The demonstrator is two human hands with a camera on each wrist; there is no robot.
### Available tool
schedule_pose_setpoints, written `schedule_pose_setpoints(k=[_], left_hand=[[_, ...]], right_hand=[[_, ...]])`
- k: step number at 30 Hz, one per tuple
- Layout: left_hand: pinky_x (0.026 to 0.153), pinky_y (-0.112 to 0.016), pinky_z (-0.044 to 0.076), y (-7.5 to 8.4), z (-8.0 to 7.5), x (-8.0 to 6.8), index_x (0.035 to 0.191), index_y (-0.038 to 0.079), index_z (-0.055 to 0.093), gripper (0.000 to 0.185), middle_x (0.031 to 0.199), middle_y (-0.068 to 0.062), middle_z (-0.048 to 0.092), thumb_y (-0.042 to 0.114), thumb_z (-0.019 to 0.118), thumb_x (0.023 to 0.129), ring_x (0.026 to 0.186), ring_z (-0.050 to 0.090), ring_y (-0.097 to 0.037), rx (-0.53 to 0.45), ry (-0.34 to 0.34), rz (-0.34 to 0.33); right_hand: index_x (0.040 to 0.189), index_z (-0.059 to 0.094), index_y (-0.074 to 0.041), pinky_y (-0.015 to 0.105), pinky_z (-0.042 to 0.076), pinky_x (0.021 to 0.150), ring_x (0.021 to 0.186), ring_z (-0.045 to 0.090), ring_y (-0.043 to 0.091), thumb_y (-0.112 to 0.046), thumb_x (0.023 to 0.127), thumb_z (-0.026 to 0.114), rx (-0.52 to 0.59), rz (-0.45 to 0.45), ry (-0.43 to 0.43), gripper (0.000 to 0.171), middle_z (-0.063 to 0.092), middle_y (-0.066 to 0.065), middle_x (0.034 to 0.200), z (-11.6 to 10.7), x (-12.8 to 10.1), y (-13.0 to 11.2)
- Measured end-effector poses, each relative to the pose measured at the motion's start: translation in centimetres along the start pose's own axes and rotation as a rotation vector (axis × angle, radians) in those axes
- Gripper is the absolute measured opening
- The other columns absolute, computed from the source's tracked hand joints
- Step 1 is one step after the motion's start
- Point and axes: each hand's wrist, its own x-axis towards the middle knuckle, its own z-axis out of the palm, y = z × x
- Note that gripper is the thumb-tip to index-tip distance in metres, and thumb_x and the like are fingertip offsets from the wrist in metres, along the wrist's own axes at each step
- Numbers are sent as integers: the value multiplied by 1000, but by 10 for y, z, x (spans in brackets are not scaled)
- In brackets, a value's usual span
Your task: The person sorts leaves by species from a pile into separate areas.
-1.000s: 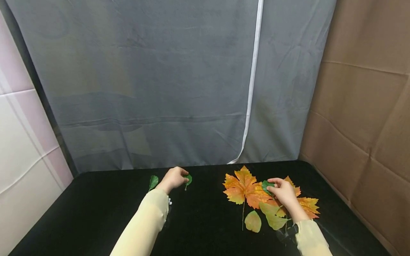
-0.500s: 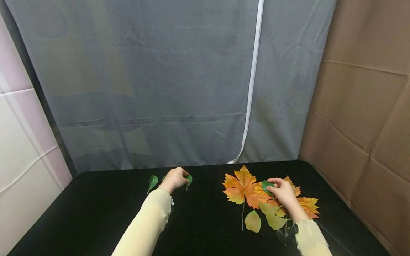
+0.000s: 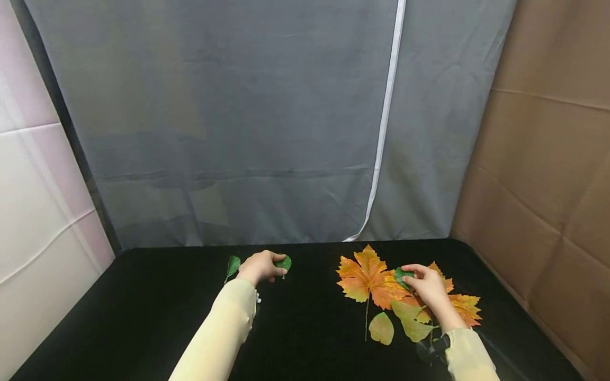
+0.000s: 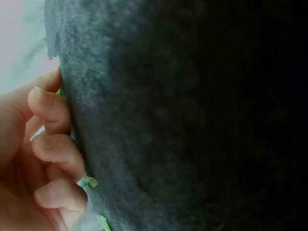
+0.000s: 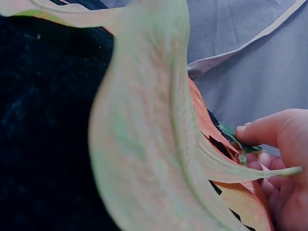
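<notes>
Green, small and oval, a fabric leaf [image 3: 284,262] sits pinched in the left hand [image 3: 258,266], low over the black cloth table [image 3: 143,312]; the right hand [image 3: 427,286] grasps another dark green leaf [image 3: 400,275] atop the orange maple leaves [image 3: 367,278], apparently lifting it off them.
</notes>
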Motion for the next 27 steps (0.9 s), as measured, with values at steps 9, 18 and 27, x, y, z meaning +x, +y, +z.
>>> schedule_pose_setpoints(k=[9,18,27], left_hand=[[47,-18,41,4,-2,-8,144,18,48,63,94,-5,61,19,74,86,48,47,-7,-264,-121,-55],[45,-17,34,11,-5,-11,149,16,39,68,70,0,50,17,71,90,48,41,-7,-302,-216,-67],[53,-25,35,17,-7,-4,148,24,43,68,58,2,48,29,73,87,50,46,-8,-85,-174,-109]], right_hand=[[121,64,5,29,45,51,60,53,16,-12,90,65,0,27,-30,35,61,5,78,-1,-3,-4],[125,60,8,27,45,51,55,50,13,-11,91,65,59,13,-42,39,57,1,70,-2,-2,-13],[126,61,6,27,46,53,63,56,14,-11,90,67,66,-77,-75,40,66,10,90,7,4,-37]])
